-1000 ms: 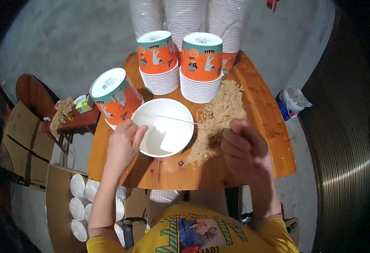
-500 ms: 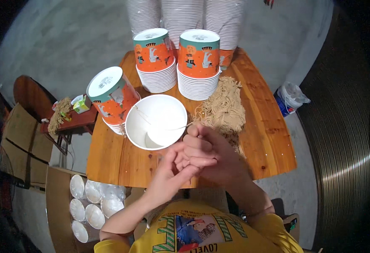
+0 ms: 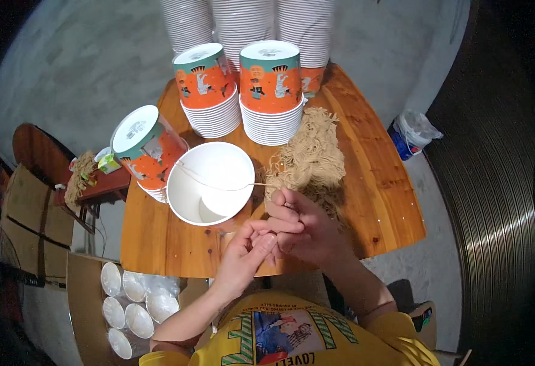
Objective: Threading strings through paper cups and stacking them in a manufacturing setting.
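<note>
A white paper bucket lies tipped with its open mouth toward me. Thin tan cord crosses its mouth from the left rim and runs to my right hand, whose fingers are curled and closed on it. Pressed up against that hand, my left hand has its thumb and fingers pinched together; whatever lies between them is hidden. Just beyond my right hand is a heap of tan cords. Left of the white bucket, an orange and green printed bucket leans upside down on a stack.
Two upside-down stacks of printed buckets stand farther back, with tall white stacks behind. The wooden table has a curved edge. A carton of bagged white cups sits lower left; a lidded pail stands right.
The whole scene has shifted slightly left in the picture. My hands stay together, with small finger movements, and the cord still runs from the bucket to my right hand.
</note>
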A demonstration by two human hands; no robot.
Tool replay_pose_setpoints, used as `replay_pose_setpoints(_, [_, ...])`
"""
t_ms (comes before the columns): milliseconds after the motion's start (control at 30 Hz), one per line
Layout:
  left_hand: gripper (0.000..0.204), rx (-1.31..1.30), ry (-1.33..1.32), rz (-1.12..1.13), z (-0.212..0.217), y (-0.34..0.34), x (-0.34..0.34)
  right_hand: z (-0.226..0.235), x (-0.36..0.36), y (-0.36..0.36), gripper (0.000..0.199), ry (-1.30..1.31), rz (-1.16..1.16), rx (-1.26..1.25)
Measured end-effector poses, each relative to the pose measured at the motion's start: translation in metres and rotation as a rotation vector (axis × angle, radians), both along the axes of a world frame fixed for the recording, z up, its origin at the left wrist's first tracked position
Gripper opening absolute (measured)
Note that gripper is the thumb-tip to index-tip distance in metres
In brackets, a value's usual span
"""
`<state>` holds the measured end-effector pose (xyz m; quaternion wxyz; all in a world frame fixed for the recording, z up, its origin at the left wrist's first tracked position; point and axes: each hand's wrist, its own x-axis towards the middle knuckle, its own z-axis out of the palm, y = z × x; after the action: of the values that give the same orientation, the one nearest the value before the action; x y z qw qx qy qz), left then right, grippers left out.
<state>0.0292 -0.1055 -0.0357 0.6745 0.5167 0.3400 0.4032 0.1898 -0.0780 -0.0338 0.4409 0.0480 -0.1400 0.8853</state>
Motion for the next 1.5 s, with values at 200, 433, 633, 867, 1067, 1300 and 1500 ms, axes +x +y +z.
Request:
replay_pose_setpoints(200, [0.011, -0.1, 0.108, 0.008, -0.006, 0.004, -0.001, -0.005, -0.001, 0.0, 0.028, -0.092, -0.104, -0.016])
replay_pose_setpoints(433, [0.009, -0.313, 0.031, -0.058, 0.001, 0.018, -0.013, 0.012, -0.017, -0.009, 0.032, -1.181, -0.523, 0.191])
replay_pose_setpoints(633, [0.025, -0.236, 0.149, -0.507, 0.002, 0.031, -0.048, 0.023, -0.02, -0.008, 0.035, -0.676, -0.038, -0.003])
replay_pose_setpoints(867, [0.019, 0.032, 0.376, -0.454, 0.004, 0.027, -0.067, 0.033, -0.038, -0.019, 0.038, -0.79, 0.082, 0.035])
replay_pose_setpoints(1067, [0.016, 0.072, 0.35, -0.145, 0.011, 0.003, -0.049, 0.017, -0.03, -0.018, 0.035, -0.824, -0.085, -0.057])
replay_pose_setpoints(1300, [0.015, 0.733, 0.937, 0.075, 0.018, -0.003, -0.011, -0.036, 0.034, -0.014, 0.027, -1.586, -0.515, 0.466])
replay_pose_setpoints(1500, [0.018, 0.91, 1.05, -0.013, 0.027, 0.003, 0.019, -0.024, 0.042, -0.024, 0.018, -1.652, -0.719, 0.652])
